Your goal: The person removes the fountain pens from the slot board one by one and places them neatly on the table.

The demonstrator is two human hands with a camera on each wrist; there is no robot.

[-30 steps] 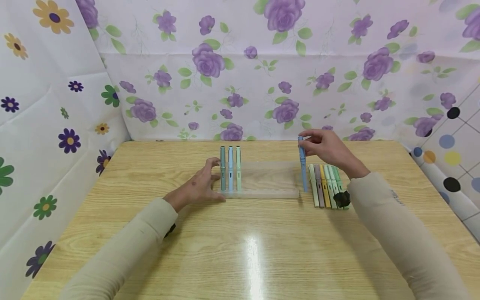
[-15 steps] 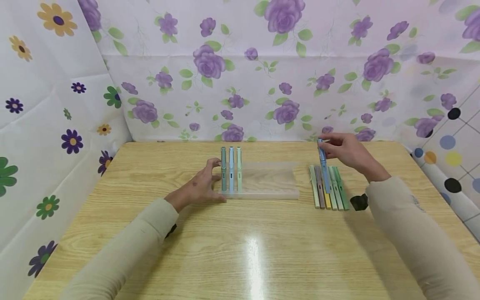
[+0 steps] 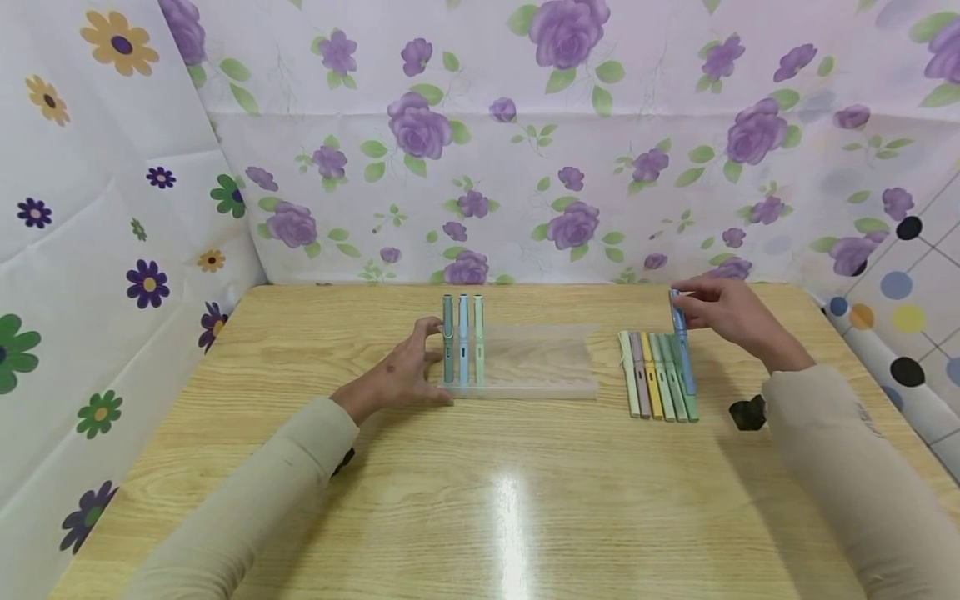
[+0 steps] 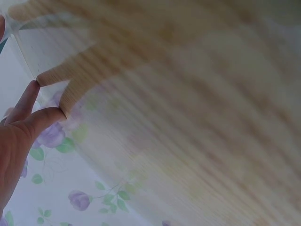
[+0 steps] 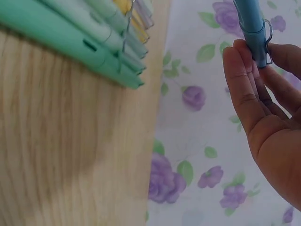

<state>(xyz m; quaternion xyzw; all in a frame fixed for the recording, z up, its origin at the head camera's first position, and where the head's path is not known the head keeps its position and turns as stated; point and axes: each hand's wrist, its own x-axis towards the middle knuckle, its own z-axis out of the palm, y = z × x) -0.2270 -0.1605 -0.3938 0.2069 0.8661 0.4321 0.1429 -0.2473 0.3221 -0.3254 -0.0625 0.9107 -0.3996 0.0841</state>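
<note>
My right hand (image 3: 731, 317) pinches a blue pen (image 3: 682, 346) by its clipped cap end. The pen slants down over the right end of a row of pastel pens (image 3: 651, 375) in the head view. In the right wrist view, the blue pen (image 5: 254, 30) sits between fingertips and thumb, apart from the green pen (image 5: 87, 44). My left hand (image 3: 397, 367) spans the left end of a clear pen tray (image 3: 536, 389), thumb at its front, fingers at its back. Dark green (image 3: 447, 340), light blue (image 3: 462, 340) and light green (image 3: 478, 340) pens stand side by side at that end.
The wooden table (image 3: 420, 500) stretches in front of the tray. Behind it rises a wall covering (image 3: 495, 183) with purple flowers. Another flowered sheet (image 3: 97, 308) hangs at the left. A black wrist device (image 3: 747, 412) shows by the right sleeve.
My right hand has carried the blue pen rightward, from beside the tray's right end across to the far side of the pen row. The left hand stays in place.
</note>
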